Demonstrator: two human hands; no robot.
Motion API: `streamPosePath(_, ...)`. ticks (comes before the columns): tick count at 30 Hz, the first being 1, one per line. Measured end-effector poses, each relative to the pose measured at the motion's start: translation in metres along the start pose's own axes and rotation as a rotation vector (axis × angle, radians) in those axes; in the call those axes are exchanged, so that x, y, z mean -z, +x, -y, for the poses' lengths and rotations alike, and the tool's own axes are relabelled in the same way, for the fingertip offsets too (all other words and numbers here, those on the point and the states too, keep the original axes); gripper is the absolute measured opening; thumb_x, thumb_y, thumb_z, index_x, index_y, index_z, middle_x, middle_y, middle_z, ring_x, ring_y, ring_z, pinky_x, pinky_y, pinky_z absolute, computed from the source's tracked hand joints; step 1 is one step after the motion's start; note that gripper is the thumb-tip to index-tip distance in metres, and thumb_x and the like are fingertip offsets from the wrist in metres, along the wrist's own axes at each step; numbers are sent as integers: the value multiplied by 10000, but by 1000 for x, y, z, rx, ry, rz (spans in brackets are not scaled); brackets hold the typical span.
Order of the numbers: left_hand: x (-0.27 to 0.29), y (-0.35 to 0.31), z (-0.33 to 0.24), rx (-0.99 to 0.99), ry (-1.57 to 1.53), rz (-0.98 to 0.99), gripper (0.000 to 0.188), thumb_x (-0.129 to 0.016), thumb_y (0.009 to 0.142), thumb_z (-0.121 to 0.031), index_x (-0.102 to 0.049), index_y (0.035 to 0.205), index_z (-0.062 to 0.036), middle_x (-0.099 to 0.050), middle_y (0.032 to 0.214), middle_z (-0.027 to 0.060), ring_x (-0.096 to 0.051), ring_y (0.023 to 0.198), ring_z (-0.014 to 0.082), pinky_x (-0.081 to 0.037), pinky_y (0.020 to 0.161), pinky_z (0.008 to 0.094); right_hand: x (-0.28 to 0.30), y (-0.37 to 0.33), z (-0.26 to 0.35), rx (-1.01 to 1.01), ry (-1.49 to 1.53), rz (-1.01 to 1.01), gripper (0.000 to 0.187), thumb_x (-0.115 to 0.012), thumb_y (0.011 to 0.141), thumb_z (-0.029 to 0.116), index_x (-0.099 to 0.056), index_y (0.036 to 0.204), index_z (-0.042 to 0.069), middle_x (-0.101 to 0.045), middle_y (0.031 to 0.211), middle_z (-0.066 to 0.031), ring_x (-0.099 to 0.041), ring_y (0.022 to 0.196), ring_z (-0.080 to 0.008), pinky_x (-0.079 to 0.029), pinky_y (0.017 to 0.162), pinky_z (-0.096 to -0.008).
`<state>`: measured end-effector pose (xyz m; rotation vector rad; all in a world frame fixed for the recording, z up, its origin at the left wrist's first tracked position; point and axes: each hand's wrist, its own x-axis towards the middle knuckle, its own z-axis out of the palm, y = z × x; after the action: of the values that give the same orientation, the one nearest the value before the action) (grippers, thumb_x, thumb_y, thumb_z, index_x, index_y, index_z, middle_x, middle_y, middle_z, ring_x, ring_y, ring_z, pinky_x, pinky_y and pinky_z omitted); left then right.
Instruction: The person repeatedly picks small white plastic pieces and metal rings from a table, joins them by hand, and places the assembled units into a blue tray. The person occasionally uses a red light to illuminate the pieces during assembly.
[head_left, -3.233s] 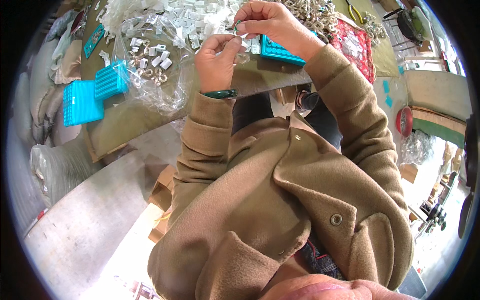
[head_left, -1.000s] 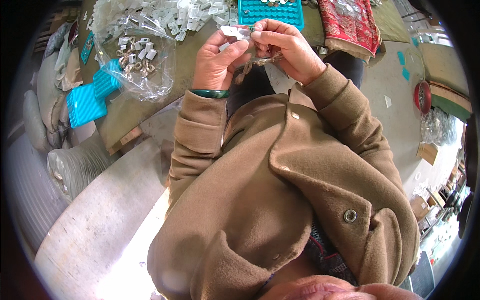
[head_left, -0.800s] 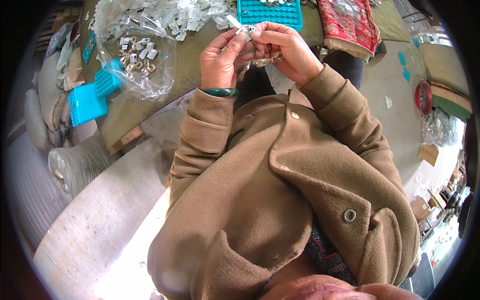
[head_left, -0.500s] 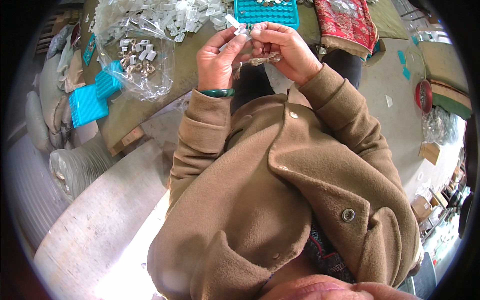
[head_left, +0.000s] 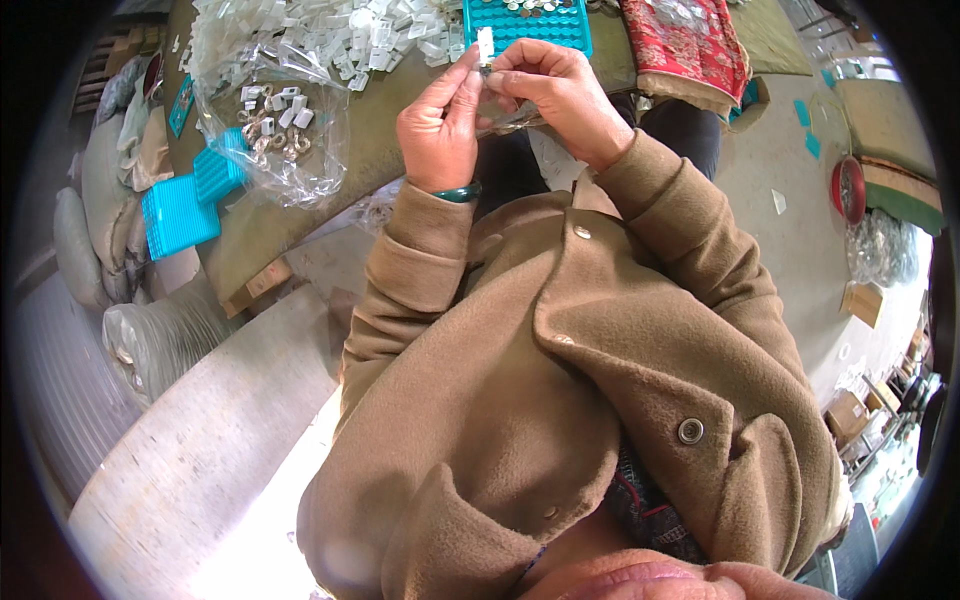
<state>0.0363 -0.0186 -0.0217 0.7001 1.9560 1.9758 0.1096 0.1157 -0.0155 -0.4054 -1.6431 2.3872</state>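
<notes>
My left hand [head_left: 442, 128] is closed, thumb and fingers pinching a small white plastic piece [head_left: 486, 44] that stands up above the fingertips. Close against it, my right hand [head_left: 562, 98] has its fingers pinched together at the lower end of the piece. A thin, pale looped cord [head_left: 517, 120] hangs below the right fingers, partly hidden and blurred. What exactly lies between the meeting fingertips is too small to tell. Beyond the hands is a blue-green tray [head_left: 540, 32] with small round metal parts in it.
A heap of white plastic pieces [head_left: 330, 30] covers the far table. At left, a clear plastic bag [head_left: 325, 155] holds white pieces with coiled cords, beside blue-green trays [head_left: 180, 216]. A red patterned cloth [head_left: 690, 45] lies at the far right.
Both hands have shifted slightly, and the white piece has turned from tilted to nearly upright. The fingertips have come closer together, and the hanging cord shows less.
</notes>
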Motion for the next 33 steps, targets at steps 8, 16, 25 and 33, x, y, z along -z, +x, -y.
streamPosePath(8, 3, 5, -1, 282, -125, -10, 285, -705, 897, -178, -684, 1105, 17, -701, 831, 14, -615, 667, 41, -427, 469, 171, 0, 0, -2, 48, -265, -31, 70, -644, 875, 47, -651, 928, 2, -616, 783, -2, -554, 711, -59, -460, 635, -213)
streamPosePath(16, 11, 7, -6, 475, -397, -87, 230, -647, 907, -143, -679, 1058, 28, -701, 839, 61, -610, 604, 68, -394, 425, 174, 0, 1, -6, 165, -169, -47, 118, -604, 898, 47, -627, 1014, 48, -593, 840, 26, -534, 771, -61, -447, 716, -202)
streamPosePath(25, 6, 12, -10, 758, -849, -138, 274, -613, 945, -157, -557, 1182, -31, -652, 1150, 130, -576, 636, -7, -368, 413, 116, -2, 4, -8, -112, 560, 43, 69, -527, 910, 34, -521, 928, 101, -474, 722, 26, -450, 657, -101, -457, 729, -290)
streamPosePath(33, 11, 17, -2, 876, -1187, -133, 275, -647, 914, -105, -559, 1153, -1, -640, 1172, 138, -662, 737, 44, -445, 438, 120, -5, 7, -16, -91, 587, -44, 72, -533, 912, 25, -525, 887, 93, -456, 701, 23, -432, 636, -106, -442, 723, -291)
